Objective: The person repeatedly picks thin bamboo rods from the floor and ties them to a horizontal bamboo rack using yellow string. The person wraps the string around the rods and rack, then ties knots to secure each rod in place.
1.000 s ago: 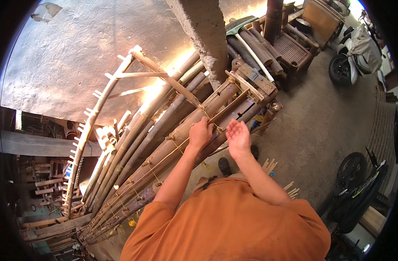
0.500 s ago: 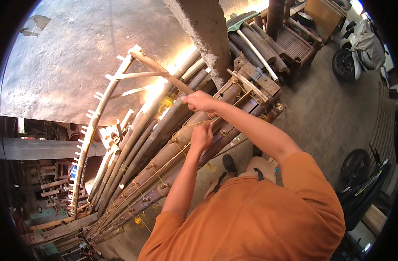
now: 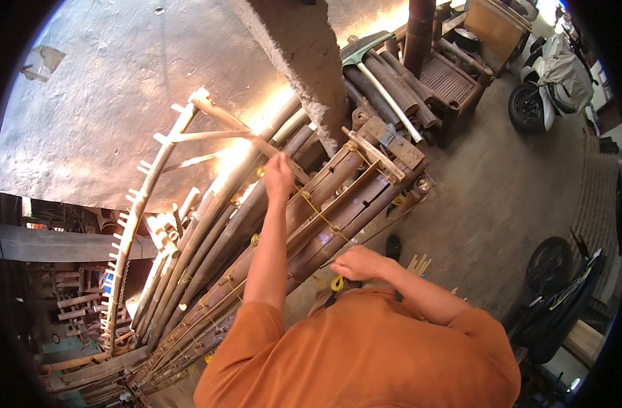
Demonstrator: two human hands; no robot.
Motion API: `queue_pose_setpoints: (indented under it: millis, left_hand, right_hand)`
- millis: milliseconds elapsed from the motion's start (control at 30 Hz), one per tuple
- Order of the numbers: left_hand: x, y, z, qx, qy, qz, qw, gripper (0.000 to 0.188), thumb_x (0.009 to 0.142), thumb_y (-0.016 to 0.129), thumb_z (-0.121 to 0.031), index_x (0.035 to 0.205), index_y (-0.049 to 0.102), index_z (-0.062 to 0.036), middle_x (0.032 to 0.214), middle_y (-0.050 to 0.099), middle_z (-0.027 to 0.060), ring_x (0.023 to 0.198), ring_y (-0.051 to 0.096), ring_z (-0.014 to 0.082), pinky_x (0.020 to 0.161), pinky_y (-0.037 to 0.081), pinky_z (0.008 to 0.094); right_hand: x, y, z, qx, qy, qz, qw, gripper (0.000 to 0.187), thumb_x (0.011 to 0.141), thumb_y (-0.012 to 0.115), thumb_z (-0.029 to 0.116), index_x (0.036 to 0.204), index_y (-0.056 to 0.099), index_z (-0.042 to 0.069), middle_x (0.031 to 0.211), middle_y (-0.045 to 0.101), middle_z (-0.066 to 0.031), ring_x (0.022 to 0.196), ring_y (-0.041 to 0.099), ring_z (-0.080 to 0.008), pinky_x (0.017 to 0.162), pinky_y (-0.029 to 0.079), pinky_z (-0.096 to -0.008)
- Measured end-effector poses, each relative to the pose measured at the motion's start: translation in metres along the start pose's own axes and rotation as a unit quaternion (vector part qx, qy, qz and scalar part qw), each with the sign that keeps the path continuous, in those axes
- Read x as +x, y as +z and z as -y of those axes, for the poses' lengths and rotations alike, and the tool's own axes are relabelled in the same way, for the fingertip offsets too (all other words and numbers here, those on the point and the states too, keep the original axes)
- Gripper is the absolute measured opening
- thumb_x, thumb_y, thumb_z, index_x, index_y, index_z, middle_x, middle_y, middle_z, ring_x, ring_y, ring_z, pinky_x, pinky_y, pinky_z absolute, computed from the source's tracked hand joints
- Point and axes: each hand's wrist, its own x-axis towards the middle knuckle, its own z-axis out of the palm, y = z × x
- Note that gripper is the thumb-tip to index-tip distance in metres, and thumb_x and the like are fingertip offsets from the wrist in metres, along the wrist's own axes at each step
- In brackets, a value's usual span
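A long frame of brown bamboo poles (image 3: 311,248) lies diagonally before me, tied across with thin yellow cord (image 3: 317,212). My left hand (image 3: 279,177) is closed over the far side of the poles, where the cord runs up to it; its fingers are partly hidden. Close to my body, my right hand (image 3: 362,264) is closed on yellow cord, and a small yellow bundle (image 3: 337,283) hangs just below it. At the frame's right end, a short wooden crosspiece (image 3: 373,155) sits over the poles beside a wooden block (image 3: 399,144).
A bamboo rack with pegs (image 3: 144,183) leans against the wall (image 3: 120,81) at left. Loose poles lie behind the frame. A rough concrete pillar (image 3: 304,54) rises beyond it. Dark pipes (image 3: 392,85) are stacked at the back; a partly covered motorcycle (image 3: 549,95) stands far right.
My right hand has come from the far side of the poles back toward my body. My left hand has reached outward to the far side. The view has shifted slightly.
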Motion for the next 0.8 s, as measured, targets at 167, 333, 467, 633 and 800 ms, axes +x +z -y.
queue_pose_setpoints:
  millis: [167, 333, 467, 633, 800]
  left_hand:
    - [0.013, 0.021, -0.003, 0.401, -0.071, 0.180, 0.895, 0.030, 0.092, 0.050, -0.024, 0.092, 0.068, -0.0008, 0.094, 0.066, 0.0281, 0.096, 0.064, 0.0410, 0.083, 0.050, 0.0501]
    - [-0.036, 0.083, -0.106, 0.205, 0.001, 0.234, 0.950, 0.031, 0.094, 0.050, -0.026, 0.095, 0.066, 0.0009, 0.094, 0.068, 0.0217, 0.094, 0.064, 0.0408, 0.081, 0.051, 0.0436]
    - [-0.086, 0.148, -0.128, 0.254, -0.005, 0.099, 0.962, 0.026, 0.085, 0.063, -0.023, 0.105, 0.059, -0.0069, 0.100, 0.067, 0.0147, 0.099, 0.060, 0.0352, 0.087, 0.031, 0.0501]
    - [-0.092, 0.178, -0.075, 0.219, 0.105, -0.063, 0.968, 0.016, 0.088, 0.059, -0.021, 0.096, 0.062, -0.0072, 0.089, 0.067, 0.0151, 0.090, 0.060, 0.0363, 0.075, 0.033, 0.0501]
    - [-0.084, 0.157, -0.128, 0.237, 0.057, 0.066, 0.967, 0.024, 0.095, 0.049, -0.023, 0.088, 0.064, -0.0051, 0.084, 0.066, 0.0191, 0.085, 0.062, 0.0382, 0.075, 0.035, 0.0479]
  right_hand:
    - [-0.028, -0.034, -0.018, 0.069, 0.033, -0.201, 0.977, 0.021, 0.086, 0.056, 0.019, 0.076, 0.056, 0.001, 0.071, 0.057, -0.0193, 0.069, 0.058, -0.0355, 0.066, 0.048, -0.0435]
    - [-0.050, -0.075, -0.110, 0.614, 0.303, -0.334, 0.647, 0.021, 0.084, 0.059, 0.025, 0.093, 0.057, 0.007, 0.093, 0.058, -0.0069, 0.085, 0.055, -0.0250, 0.082, 0.048, -0.0391]
    - [-0.027, -0.115, -0.048, 0.648, 0.144, -0.611, 0.432, 0.014, 0.091, 0.051, 0.023, 0.094, 0.053, 0.010, 0.092, 0.051, -0.0037, 0.090, 0.049, -0.0155, 0.085, 0.044, -0.0328]
    - [0.087, -0.142, -0.008, 0.349, -0.013, -0.280, 0.894, 0.029, 0.096, 0.048, 0.028, 0.082, 0.059, 0.005, 0.085, 0.058, -0.0067, 0.084, 0.054, -0.0183, 0.081, 0.042, -0.0368]
    - [0.141, -0.215, -0.099, -0.502, 0.022, -0.118, 0.856, 0.048, 0.095, 0.049, 0.048, 0.100, 0.070, 0.005, 0.099, 0.066, -0.0138, 0.092, 0.062, -0.0275, 0.082, 0.045, -0.0518]
